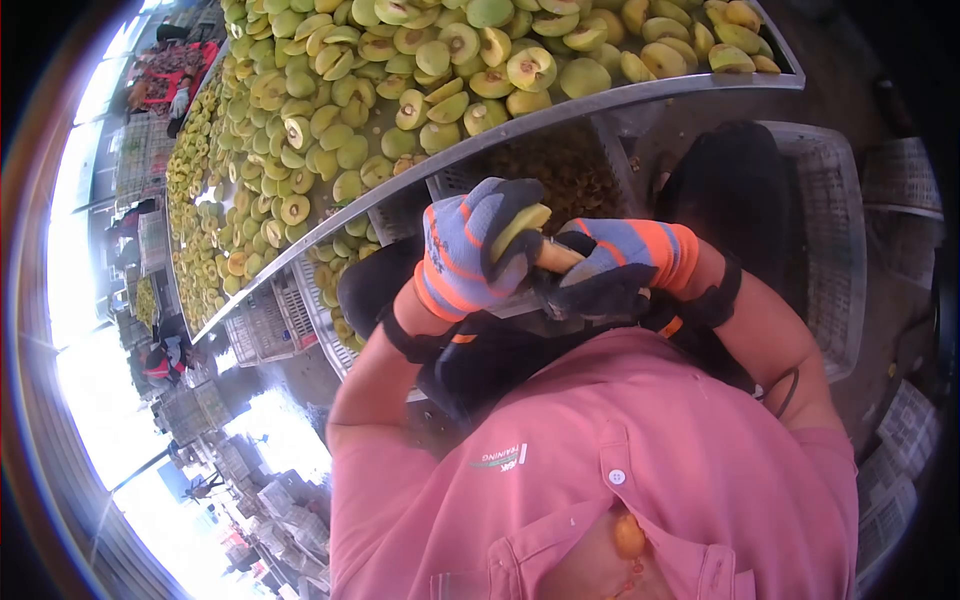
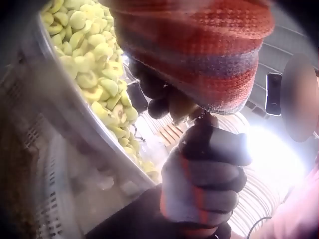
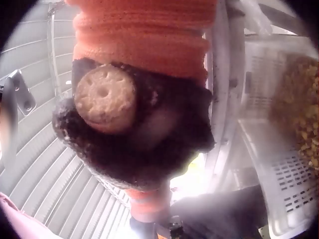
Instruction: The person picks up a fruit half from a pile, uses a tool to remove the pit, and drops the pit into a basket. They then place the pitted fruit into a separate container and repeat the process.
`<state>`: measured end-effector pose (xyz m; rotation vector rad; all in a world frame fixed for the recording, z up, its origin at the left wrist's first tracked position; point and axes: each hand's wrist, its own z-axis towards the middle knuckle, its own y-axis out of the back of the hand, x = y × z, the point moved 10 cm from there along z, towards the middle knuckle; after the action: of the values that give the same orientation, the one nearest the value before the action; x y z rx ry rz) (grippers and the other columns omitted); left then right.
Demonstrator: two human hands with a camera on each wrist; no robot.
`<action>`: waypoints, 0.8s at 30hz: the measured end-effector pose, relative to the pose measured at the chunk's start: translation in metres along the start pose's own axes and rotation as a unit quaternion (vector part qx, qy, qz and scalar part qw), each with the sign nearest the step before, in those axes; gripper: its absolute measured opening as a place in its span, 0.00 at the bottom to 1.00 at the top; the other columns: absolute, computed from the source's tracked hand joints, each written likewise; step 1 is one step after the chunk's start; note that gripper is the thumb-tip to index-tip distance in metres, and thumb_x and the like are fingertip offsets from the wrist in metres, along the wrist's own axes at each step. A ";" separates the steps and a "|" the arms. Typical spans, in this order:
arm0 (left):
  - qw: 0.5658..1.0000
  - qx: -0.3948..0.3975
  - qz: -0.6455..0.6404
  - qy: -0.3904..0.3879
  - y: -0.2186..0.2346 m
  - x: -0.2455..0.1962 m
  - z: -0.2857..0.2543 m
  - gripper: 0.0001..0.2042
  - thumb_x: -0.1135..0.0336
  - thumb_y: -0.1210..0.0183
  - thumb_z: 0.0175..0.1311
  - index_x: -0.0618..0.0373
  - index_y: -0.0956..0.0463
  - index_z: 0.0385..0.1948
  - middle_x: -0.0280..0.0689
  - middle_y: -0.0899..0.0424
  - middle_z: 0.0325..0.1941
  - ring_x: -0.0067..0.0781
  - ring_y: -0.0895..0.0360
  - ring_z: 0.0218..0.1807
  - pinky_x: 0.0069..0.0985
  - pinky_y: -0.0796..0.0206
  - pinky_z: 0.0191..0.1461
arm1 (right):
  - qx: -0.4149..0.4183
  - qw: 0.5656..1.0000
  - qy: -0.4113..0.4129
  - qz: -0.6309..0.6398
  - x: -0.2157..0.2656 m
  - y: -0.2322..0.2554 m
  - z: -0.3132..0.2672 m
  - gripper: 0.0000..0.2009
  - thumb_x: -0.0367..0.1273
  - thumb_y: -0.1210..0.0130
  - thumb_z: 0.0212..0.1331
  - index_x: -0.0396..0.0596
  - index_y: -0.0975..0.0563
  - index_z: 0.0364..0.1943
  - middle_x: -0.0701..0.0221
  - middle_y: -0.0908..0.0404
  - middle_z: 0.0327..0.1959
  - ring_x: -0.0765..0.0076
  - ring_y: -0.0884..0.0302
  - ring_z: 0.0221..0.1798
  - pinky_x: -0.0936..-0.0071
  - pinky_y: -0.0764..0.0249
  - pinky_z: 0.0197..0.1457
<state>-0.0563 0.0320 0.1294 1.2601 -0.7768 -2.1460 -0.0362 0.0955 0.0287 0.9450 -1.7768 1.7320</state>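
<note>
My gloved left hand (image 1: 470,245) grips a piece of green fruit (image 1: 522,228) with curled fingers. Right beside it, my gloved right hand (image 1: 625,265) is wrapped round the wooden handle (image 1: 558,256) of a tool, whose working end is hidden at the fruit. The handle's round butt (image 3: 105,97) pokes out of the right fist in the right wrist view. Both hands meet over the lap, just below the metal rim of a table heaped with halved green fruit (image 1: 530,68). In the left wrist view the right fist (image 2: 204,174) sits close under the left glove.
A metal table edge (image 1: 500,135) runs slantwise before the hands. Beneath it stands a crate of brownish scraps (image 3: 304,109). White plastic crates (image 1: 830,250) flank the legs, one at left holding more fruit. Stacked crates and other people are farther left.
</note>
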 end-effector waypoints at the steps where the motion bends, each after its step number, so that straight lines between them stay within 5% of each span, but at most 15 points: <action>1: 1.000 0.013 -0.016 -0.016 0.002 -0.007 0.005 0.14 0.72 0.40 0.45 0.61 0.22 0.37 0.43 0.19 0.36 0.46 0.20 0.29 0.30 0.27 0.32 | 0.026 0.999 0.037 0.007 0.007 -0.010 0.000 0.11 0.37 0.41 0.60 0.44 0.22 0.38 0.78 0.28 0.20 0.87 0.32 0.19 0.88 0.37 0.21; 3: 0.997 0.034 -0.046 -0.050 0.005 -0.021 0.014 0.15 0.71 0.40 0.45 0.62 0.22 0.38 0.43 0.19 0.36 0.46 0.20 0.28 0.30 0.27 0.31 | 0.061 0.992 0.001 0.113 -0.001 -0.023 -0.003 0.11 0.37 0.42 0.61 0.43 0.23 0.40 0.77 0.29 0.21 0.87 0.32 0.19 0.89 0.38 0.21; 8: 0.949 -0.008 -0.269 0.167 -0.004 0.008 0.006 0.14 0.65 0.49 0.66 0.65 0.26 0.47 0.43 0.18 0.41 0.28 0.20 0.41 0.27 0.28 0.43 | 0.097 0.954 -0.057 0.278 -0.015 -0.025 -0.005 0.12 0.36 0.44 0.62 0.42 0.25 0.42 0.76 0.28 0.23 0.85 0.30 0.23 0.89 0.36 0.23; 9: 0.962 -0.043 -0.224 0.147 -0.002 0.014 0.001 0.14 0.65 0.49 0.66 0.65 0.26 0.47 0.43 0.18 0.41 0.29 0.20 0.41 0.27 0.28 0.44 | 0.101 0.944 -0.066 0.307 -0.019 -0.025 -0.005 0.12 0.36 0.45 0.62 0.42 0.25 0.43 0.76 0.27 0.23 0.85 0.29 0.24 0.89 0.35 0.24; 10: 0.972 -0.078 -0.178 0.129 -0.005 0.021 -0.005 0.14 0.66 0.48 0.66 0.65 0.26 0.47 0.42 0.18 0.41 0.30 0.20 0.40 0.27 0.28 0.44 | 0.087 0.959 -0.037 0.267 -0.017 -0.019 -0.002 0.12 0.36 0.45 0.62 0.41 0.24 0.42 0.76 0.27 0.24 0.84 0.28 0.24 0.87 0.34 0.24; 12: 0.954 -0.100 -0.177 0.219 -0.011 0.042 -0.025 0.12 0.70 0.47 0.65 0.65 0.27 0.46 0.42 0.18 0.40 0.33 0.19 0.40 0.27 0.27 0.43 | 0.037 0.992 0.053 0.109 -0.004 -0.004 0.007 0.12 0.36 0.45 0.62 0.41 0.23 0.41 0.75 0.25 0.24 0.82 0.28 0.23 0.84 0.32 0.24; 14: 0.945 -0.112 -0.118 0.285 -0.010 0.058 -0.043 0.10 0.72 0.48 0.64 0.64 0.27 0.45 0.41 0.17 0.40 0.35 0.19 0.40 0.27 0.27 0.44 | -0.092 0.994 0.002 0.065 0.007 0.009 0.003 0.12 0.37 0.44 0.61 0.40 0.21 0.37 0.75 0.24 0.23 0.79 0.27 0.22 0.77 0.30 0.26; 15: 0.881 -0.145 -0.293 0.341 -0.015 0.077 -0.056 0.10 0.70 0.48 0.66 0.64 0.27 0.45 0.41 0.17 0.40 0.35 0.19 0.40 0.27 0.26 0.44 | -0.147 0.989 0.012 -0.015 0.005 0.026 0.003 0.13 0.38 0.43 0.60 0.41 0.21 0.37 0.75 0.24 0.22 0.79 0.27 0.23 0.77 0.30 0.26; 17: 0.613 -0.301 -0.605 0.410 -0.026 0.108 -0.090 0.10 0.67 0.50 0.70 0.65 0.28 0.45 0.42 0.17 0.39 0.37 0.19 0.40 0.27 0.26 0.46 | -0.273 0.954 0.003 -0.121 -0.020 0.074 0.006 0.14 0.39 0.40 0.57 0.41 0.21 0.38 0.74 0.24 0.22 0.79 0.26 0.24 0.76 0.30 0.26; 19: 0.605 -0.370 -0.543 0.449 -0.010 0.120 -0.117 0.20 0.51 0.56 0.73 0.61 0.26 0.43 0.42 0.18 0.34 0.33 0.20 0.31 0.25 0.26 0.36 | -0.346 0.928 -0.033 -0.136 -0.036 0.096 0.005 0.15 0.41 0.38 0.55 0.42 0.20 0.38 0.74 0.24 0.21 0.78 0.27 0.23 0.75 0.31 0.25; 20: 0.867 -0.266 -0.199 0.371 0.030 0.106 -0.109 0.17 0.55 0.50 0.71 0.63 0.26 0.43 0.42 0.18 0.35 0.36 0.20 0.32 0.30 0.25 0.38 | -0.348 0.927 -0.044 -0.131 -0.035 0.094 0.003 0.16 0.41 0.38 0.55 0.43 0.21 0.39 0.74 0.24 0.21 0.78 0.27 0.22 0.74 0.31 0.24; 22: 0.928 -0.216 0.063 0.297 0.061 0.085 -0.113 0.14 0.61 0.48 0.69 0.65 0.26 0.46 0.43 0.17 0.38 0.37 0.20 0.36 0.32 0.26 0.40 | -0.331 0.938 -0.035 -0.095 -0.029 0.085 0.007 0.13 0.40 0.40 0.58 0.46 0.22 0.39 0.76 0.27 0.20 0.78 0.31 0.20 0.75 0.34 0.22; 24: 0.902 -0.208 0.305 0.223 0.098 0.062 -0.130 0.13 0.68 0.46 0.67 0.67 0.27 0.48 0.44 0.18 0.41 0.38 0.20 0.41 0.34 0.26 0.43 | -0.259 0.966 0.025 0.001 -0.032 0.078 0.022 0.08 0.39 0.46 0.65 0.52 0.23 0.41 0.82 0.32 0.19 0.81 0.38 0.18 0.80 0.40 0.21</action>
<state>0.0476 -0.1065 0.1100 1.0373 -0.4052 -1.3496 -0.0717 0.0757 -0.0482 0.6638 -2.0478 1.1781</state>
